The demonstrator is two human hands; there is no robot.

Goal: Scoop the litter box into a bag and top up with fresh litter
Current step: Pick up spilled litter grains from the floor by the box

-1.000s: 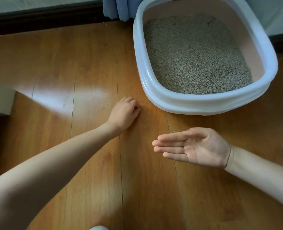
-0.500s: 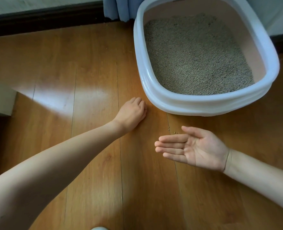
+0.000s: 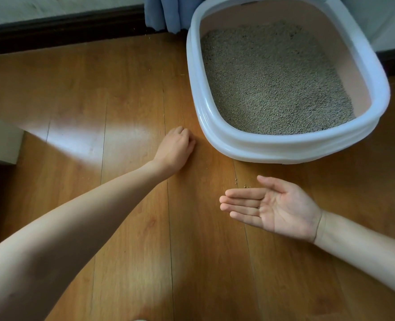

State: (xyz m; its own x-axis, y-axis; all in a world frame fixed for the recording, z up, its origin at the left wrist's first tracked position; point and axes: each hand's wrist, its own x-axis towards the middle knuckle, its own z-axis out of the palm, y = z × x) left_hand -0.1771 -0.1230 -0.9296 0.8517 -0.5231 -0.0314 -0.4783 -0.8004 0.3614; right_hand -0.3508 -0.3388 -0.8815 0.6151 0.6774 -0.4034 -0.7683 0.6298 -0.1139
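Right hand: your right hand (image 3: pixel 275 206) is nearest you, palm up just above the floor, four fingers straight and together pointing left, thumb apart; it holds nothing, though one grain sits on the fingers.
Left hand: your left hand (image 3: pixel 174 150) reaches further out, knuckles up, fingers curled down onto the boards; whether they pinch anything you cannot tell from here.
Floor: orange-brown wooden plank floor (image 3: pixel 131 239), with a pale patch of light left of your left hand.
Stray grains: a few loose grey-brown litter grains (image 3: pixel 246 186) lie on the floor just beyond your right thumb; too small to count surely.
Litter box: one white oval plastic litter box (image 3: pixel 284 145) with a pinkish inner wall stands beyond both hands, near your left fingers, not touching.
Litter: grey-brown granular litter (image 3: pixel 273 79) covers its bottom.
Far edge: one blue curtain (image 3: pixel 166 12) hangs by the dark skirting board (image 3: pixel 62 28).
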